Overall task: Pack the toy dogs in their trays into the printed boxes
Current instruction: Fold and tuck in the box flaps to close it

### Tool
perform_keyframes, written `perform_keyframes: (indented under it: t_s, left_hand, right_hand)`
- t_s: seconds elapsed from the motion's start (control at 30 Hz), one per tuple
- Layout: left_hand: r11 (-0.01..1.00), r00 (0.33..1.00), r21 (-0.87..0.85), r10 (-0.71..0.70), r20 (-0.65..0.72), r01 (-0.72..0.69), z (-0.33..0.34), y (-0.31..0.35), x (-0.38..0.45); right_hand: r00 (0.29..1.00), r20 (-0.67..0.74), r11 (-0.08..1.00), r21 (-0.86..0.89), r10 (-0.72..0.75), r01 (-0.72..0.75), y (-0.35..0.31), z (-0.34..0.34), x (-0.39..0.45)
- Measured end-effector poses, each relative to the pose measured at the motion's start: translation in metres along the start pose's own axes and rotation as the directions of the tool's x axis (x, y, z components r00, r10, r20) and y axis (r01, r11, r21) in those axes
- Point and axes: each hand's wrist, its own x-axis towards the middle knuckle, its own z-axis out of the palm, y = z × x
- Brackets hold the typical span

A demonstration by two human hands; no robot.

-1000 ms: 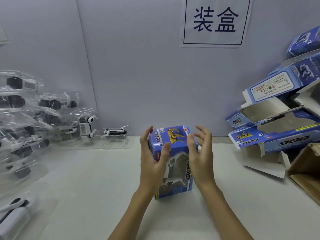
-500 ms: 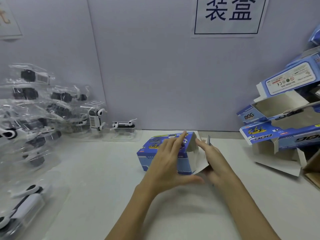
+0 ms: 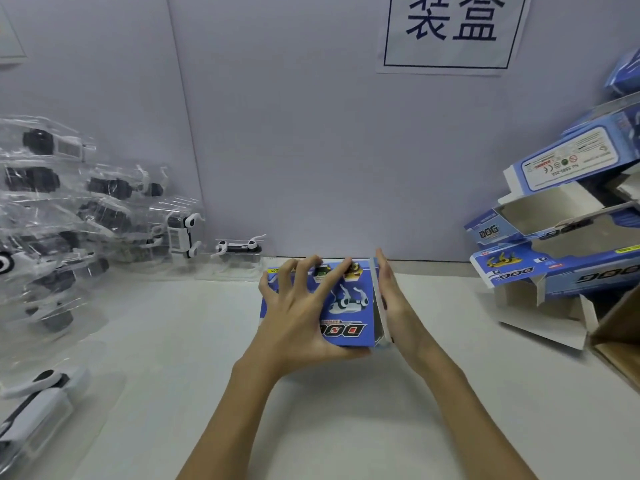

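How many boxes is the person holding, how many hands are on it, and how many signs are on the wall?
Blue printed cardboard box being held: 1
Hands on it: 2 (left hand grips it, right hand presses flat against its end flap)
White paper sign with dark characters: 1
Total: 4

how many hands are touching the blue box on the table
2. The left hand lies spread over the blue box, thumb curled under its near edge. The right hand presses flat against the box's right end flap.
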Motion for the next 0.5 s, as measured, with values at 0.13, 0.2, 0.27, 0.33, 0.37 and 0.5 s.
perform_keyframes:
  t_s: [0.13,0.2,0.27,0.33,0.37,0.5]
  left_hand:
    - [0.999,1.0,0.032,0.03,0.0,-0.03,0.004,0.004,0.0]
    - [1.0,1.0,0.019,0.012,-0.015,-0.012,0.005,0.006,0.0]
    - [1.0,0.999,-0.014,-0.023,-0.044,0.022,0.004,0.006,0.001]
    - [0.997,0.996,-0.06,-0.062,-0.062,0.058,0.002,0.005,0.001]
    - [0.994,0.994,-0.086,-0.08,-0.068,0.074,0.002,0.003,0.001]
    - [0.984,0.989,-0.137,-0.124,-0.076,0.113,0.0,0.003,0.002]
  right_hand:
    - [0.993,-0.115,0.994,-0.11,-0.04,0.027,0.003,0.002,0.001]
    - [0.988,-0.144,0.99,-0.135,-0.056,0.036,0.002,0.0,0.002]
    - [0.985,-0.164,0.995,-0.085,-0.06,0.046,0.001,-0.003,0.003]
    - [0.983,-0.172,0.998,-0.009,-0.059,0.059,0.001,-0.007,0.004]
    - [0.983,-0.17,0.998,0.01,-0.065,0.068,0.0,-0.009,0.004]
    - [0.992,-0.105,0.997,0.021,-0.076,0.078,0.0,-0.005,0.002]
